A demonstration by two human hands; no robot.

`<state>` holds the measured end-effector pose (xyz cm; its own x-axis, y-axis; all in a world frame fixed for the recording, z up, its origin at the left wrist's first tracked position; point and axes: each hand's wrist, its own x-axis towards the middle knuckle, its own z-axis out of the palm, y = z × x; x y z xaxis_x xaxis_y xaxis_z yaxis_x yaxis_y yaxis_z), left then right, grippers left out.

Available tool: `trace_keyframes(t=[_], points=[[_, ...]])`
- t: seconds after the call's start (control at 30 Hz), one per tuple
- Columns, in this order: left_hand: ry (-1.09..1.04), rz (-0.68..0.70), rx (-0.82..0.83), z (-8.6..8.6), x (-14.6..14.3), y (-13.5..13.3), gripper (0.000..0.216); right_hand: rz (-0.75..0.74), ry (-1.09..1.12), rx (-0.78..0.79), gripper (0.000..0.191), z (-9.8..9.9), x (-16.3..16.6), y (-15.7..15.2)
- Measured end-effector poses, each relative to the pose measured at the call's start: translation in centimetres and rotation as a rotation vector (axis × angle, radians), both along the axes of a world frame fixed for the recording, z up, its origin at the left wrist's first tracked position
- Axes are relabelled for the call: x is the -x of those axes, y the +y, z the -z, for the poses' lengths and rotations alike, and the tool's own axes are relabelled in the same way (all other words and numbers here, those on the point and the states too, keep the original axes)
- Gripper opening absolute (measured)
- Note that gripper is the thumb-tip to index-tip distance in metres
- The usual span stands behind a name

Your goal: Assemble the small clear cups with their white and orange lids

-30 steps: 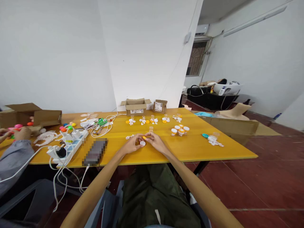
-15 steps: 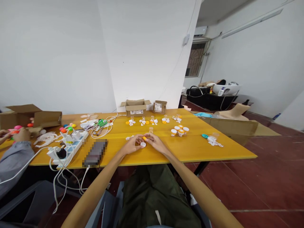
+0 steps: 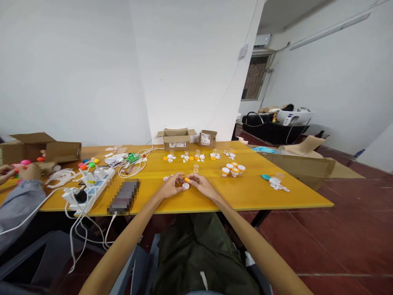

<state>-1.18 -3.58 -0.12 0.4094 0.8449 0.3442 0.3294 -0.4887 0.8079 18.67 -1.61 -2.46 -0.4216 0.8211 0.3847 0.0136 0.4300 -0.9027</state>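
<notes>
My left hand (image 3: 172, 186) is curled at the near edge of the table, thumb and fingertips at a small white round disc (image 3: 186, 186). Facing it, my right hand (image 3: 201, 185) pinches an orange ring (image 3: 186, 179) just above the disc. The fingers partly cover both pieces, so I cannot tell whether they are joined. Small white parts (image 3: 166, 178) lie behind my left hand. A clear plastic cup (image 3: 195, 168) stands just beyond my fingers.
Several orange-and-white capped cups (image 3: 233, 169) are grouped to the right. Piles of white parts with orange rings (image 3: 191, 158) line the back, before two cardboard boxes (image 3: 176, 139). A teal ring (image 3: 265, 177) lies far right. A phone (image 3: 124, 196), power strip (image 3: 95, 190) and another person's sleeve (image 3: 23, 205) are left.
The view has shifted very slightly. My hands keep nearly the same pose around the orange ring and white disc. The other person's hand at the left has moved a little.
</notes>
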Motion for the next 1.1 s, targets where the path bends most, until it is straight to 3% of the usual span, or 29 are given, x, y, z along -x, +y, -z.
trace_keyframes(t=[0.5,1.1], points=[[0.038,-0.04,-0.002,0.1,0.3,0.2,0.049,0.029,-0.066,-0.041,0.024,-0.7,0.2,-1.0],[-0.02,0.032,0.017,0.5,0.5,0.6,0.049,0.07,-0.124,-0.142,0.011,-1.2,0.3,-1.6]])
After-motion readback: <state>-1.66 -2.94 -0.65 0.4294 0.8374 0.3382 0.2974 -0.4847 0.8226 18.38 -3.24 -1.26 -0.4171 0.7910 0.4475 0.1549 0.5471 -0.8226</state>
